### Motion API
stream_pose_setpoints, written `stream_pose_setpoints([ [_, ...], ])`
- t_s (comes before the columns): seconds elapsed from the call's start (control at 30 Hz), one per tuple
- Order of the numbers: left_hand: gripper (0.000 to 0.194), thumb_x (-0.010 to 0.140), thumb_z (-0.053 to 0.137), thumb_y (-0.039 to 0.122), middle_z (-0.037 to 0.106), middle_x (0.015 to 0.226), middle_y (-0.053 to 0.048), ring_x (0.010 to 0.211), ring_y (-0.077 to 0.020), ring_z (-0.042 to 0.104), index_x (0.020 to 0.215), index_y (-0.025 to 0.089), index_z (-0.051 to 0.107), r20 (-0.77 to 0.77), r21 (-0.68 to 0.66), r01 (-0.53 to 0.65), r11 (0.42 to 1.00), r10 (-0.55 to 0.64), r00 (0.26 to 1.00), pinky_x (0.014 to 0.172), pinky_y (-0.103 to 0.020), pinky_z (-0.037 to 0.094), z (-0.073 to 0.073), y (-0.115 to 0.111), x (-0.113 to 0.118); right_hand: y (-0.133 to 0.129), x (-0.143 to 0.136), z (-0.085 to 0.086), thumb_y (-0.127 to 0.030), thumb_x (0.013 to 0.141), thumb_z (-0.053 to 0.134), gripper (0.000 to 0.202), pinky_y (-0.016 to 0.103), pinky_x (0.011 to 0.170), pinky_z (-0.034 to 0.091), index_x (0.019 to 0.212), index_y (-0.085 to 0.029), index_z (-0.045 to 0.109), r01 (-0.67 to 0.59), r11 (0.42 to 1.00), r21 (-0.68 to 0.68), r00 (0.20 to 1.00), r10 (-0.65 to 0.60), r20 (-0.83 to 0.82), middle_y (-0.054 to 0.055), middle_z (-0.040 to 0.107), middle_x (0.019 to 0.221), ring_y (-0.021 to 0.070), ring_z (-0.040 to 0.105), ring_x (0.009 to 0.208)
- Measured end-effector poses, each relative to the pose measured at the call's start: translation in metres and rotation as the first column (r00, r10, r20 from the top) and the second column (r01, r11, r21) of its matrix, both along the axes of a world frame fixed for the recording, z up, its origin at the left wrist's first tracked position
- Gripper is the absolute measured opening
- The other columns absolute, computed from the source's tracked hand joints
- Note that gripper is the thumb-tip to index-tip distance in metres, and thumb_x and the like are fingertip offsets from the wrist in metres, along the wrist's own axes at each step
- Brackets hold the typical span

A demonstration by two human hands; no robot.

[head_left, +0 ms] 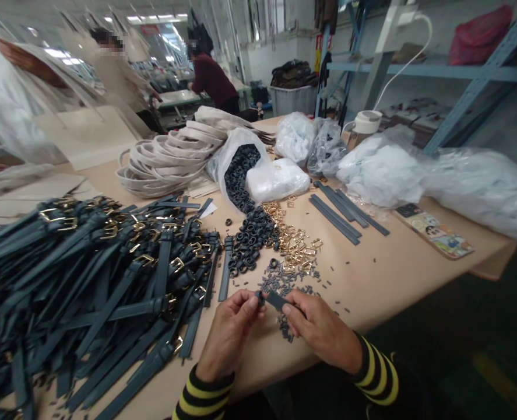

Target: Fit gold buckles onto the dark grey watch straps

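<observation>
My left hand (236, 324) pinches a small dark strap loop (260, 298) between thumb and fingers. In my right hand (317, 326) is a dark blue-grey strap (277, 300), its end pointing at the loop. Loop and strap end are very close; whether they touch I cannot tell. Just beyond my hands lie small dark cut pieces (280, 280), a heap of dark strap loops (252, 236) and a scatter of gold buckles (297, 245). A large pile of straps with buckles (109, 291) covers the table left of my left hand.
A plastic bag of loops (241, 169) lies open behind the heap, beside coiled beige straps (166, 154). Loose flat straps (334, 219) and a phone in a cartoon case (435, 230) lie to the right. Stuffed plastic bags (380, 163) line the back. Two people stand farther off.
</observation>
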State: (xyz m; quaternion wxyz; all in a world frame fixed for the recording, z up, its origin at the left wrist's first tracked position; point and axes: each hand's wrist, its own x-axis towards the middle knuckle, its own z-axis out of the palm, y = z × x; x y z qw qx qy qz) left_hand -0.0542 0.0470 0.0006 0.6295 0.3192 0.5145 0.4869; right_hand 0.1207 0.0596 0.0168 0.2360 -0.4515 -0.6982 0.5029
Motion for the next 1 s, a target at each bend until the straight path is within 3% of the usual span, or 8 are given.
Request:
stream_pose_setpoints([
  [0.17,0.015,0.069,0.066,0.026,0.057,0.061,0.002,0.059,-0.0083,0.051,0.068,0.014,0.058,-0.07,0.06,-0.011,0.998,0.015,0.997,0.061,-0.019,0.041,-0.003,-0.016,0.01,-0.005,0.004,0.002,-0.02,0.085,0.039,0.019,0.021,0.054,0.032,0.068,-0.017,0.046,-0.046,0.991,0.123,0.992,0.031,0.121,-0.003,0.048,0.055,0.0098,0.046,0.052],
  [0.37,0.016,0.071,0.064,0.027,0.056,0.059,0.002,0.056,-0.0104,0.05,0.067,0.015,0.054,-0.209,0.097,0.151,0.984,-0.128,0.97,0.057,-0.021,0.04,0.003,-0.031,0.018,-0.003,0.026,0.009,-0.017,0.081,0.043,0.019,0.02,0.051,0.027,0.063,-0.016,0.046,-0.3,0.948,0.105,0.945,0.281,0.167,-0.004,0.043,0.055,0.0083,0.041,0.052],
  [0.57,0.013,0.074,0.059,0.025,0.051,0.061,0.003,0.058,-0.0104,0.047,0.066,0.017,0.052,-0.496,0.125,0.212,0.969,-0.124,0.859,0.055,-0.02,0.037,-0.001,-0.045,0.028,-0.011,0.031,0.007,-0.017,0.08,0.044,0.022,0.021,0.05,0.024,0.058,-0.016,0.043,-0.271,0.955,0.118,0.943,0.239,0.232,-0.005,0.039,0.053,0.0083,0.039,0.052],
  [0.67,0.016,0.074,0.059,0.025,0.051,0.06,0.004,0.056,-0.0097,0.048,0.066,0.017,0.048,-0.441,0.117,0.224,0.968,-0.151,0.885,0.053,-0.02,0.036,-0.005,-0.046,0.032,-0.017,0.031,0.003,-0.017,0.081,0.044,0.018,0.021,0.051,0.027,0.063,-0.016,0.046,-0.273,0.957,0.099,0.952,0.253,0.172,-0.004,0.043,0.057,0.0086,0.042,0.054],
  [0.83,0.026,0.071,0.063,0.034,0.052,0.056,0.005,0.048,-0.0087,0.048,0.071,0.019,0.041,-0.078,0.026,0.173,0.985,-0.17,0.982,0.047,-0.019,0.036,-0.012,-0.045,0.037,-0.022,0.029,-0.002,-0.02,0.087,0.038,0.021,0.02,0.051,0.031,0.068,-0.017,0.048,-0.301,0.951,0.068,0.952,0.295,0.08,-0.004,0.047,0.057,0.0086,0.044,0.052],
  [0.9,0.027,0.072,0.06,0.038,0.05,0.054,0.005,0.046,-0.0074,0.044,0.072,0.017,0.044,-0.086,-0.021,0.132,0.991,-0.134,0.987,0.046,-0.018,0.034,-0.012,-0.044,0.039,-0.023,0.025,-0.005,-0.024,0.089,0.034,0.024,0.021,0.052,0.032,0.069,-0.017,0.045,-0.243,0.967,0.076,0.968,0.237,0.083,-0.004,0.047,0.056,0.0092,0.045,0.051],
  [1.0,0.026,0.076,0.056,0.04,0.046,0.055,0.005,0.047,-0.0058,0.039,0.071,0.015,0.05,-0.215,0.007,0.104,0.995,-0.101,0.971,0.047,-0.018,0.032,-0.011,-0.043,0.04,-0.024,0.019,-0.012,-0.031,0.091,0.032,0.021,0.022,0.054,0.034,0.079,-0.018,0.044,-0.145,0.985,0.097,0.987,0.137,0.087,-0.004,0.048,0.057,0.0112,0.048,0.053],
])
